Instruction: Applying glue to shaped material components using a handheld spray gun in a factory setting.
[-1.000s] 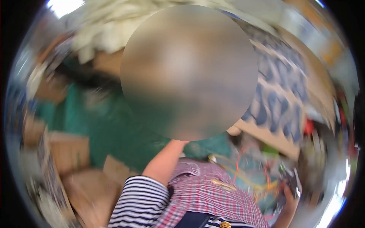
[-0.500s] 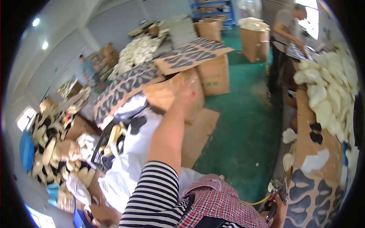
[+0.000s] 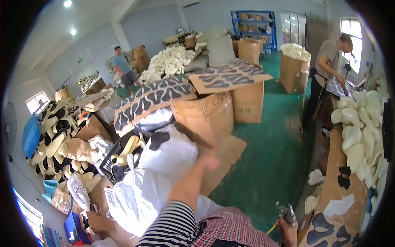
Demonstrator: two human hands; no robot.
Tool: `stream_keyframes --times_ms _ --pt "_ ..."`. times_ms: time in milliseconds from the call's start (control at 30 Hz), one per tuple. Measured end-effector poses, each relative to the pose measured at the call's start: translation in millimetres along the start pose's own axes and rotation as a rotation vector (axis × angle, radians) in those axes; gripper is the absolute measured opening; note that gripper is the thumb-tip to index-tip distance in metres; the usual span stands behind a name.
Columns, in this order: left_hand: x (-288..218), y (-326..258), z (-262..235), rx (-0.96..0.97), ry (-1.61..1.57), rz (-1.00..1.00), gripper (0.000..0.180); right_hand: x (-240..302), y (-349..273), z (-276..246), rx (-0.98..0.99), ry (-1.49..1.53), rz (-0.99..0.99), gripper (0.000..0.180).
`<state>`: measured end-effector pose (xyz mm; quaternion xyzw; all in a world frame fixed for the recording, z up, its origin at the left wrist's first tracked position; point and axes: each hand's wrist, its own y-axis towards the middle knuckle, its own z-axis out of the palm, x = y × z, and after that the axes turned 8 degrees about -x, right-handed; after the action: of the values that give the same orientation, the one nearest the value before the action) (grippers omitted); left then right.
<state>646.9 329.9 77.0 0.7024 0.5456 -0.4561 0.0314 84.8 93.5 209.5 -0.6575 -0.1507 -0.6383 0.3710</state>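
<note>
My left hand [image 3: 209,160], at the end of a bare forearm and a striped sleeve, is in front of a tall cardboard box [image 3: 205,117], above a flat piece of cardboard [image 3: 224,158] on the floor. Motion smears its fingers, and I see nothing held in it. A white sack [image 3: 175,150] with one dark pad [image 3: 159,140] on top lies just left of it. Low on the right, my right hand [image 3: 289,234] is closed around a metal spray gun [image 3: 289,215] with a yellow hose [image 3: 272,227]. Beside it lies a cardboard sheet with dark hourglass-shaped pads [image 3: 321,230].
Cardboard sheets of dark pads [image 3: 154,97] rest across the boxes. Cream foam pieces [image 3: 360,131] heap up on the right bench, where a person [image 3: 329,61] handles something shiny. Another person [image 3: 122,68] stands far left. A black crate [image 3: 113,158] sits left of the sacks.
My left hand has come down and back from the cardboard box. The view has shifted, bringing more of the room's far end into sight. My right hand still grips the spray gun.
</note>
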Motion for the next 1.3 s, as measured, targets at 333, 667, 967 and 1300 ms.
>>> stream_keyframes --times_ms 333,667,967,1300 --pt "-14 -64 153 0.354 -0.029 -0.231 0.089 7 -29 3 -0.252 -0.18 0.058 0.039" --pt "-186 -24 -158 -0.468 -0.202 0.339 0.1 -30 -12 5 -0.223 -0.124 0.026 0.022" --pt "-241 -66 -159 -0.679 0.221 0.849 0.06 -41 -6 -2 -0.219 -0.069 0.095 0.036" --pt "-100 -110 138 0.376 -0.062 -0.074 0.071 -38 -57 -13 -0.307 -0.093 0.048 0.05"
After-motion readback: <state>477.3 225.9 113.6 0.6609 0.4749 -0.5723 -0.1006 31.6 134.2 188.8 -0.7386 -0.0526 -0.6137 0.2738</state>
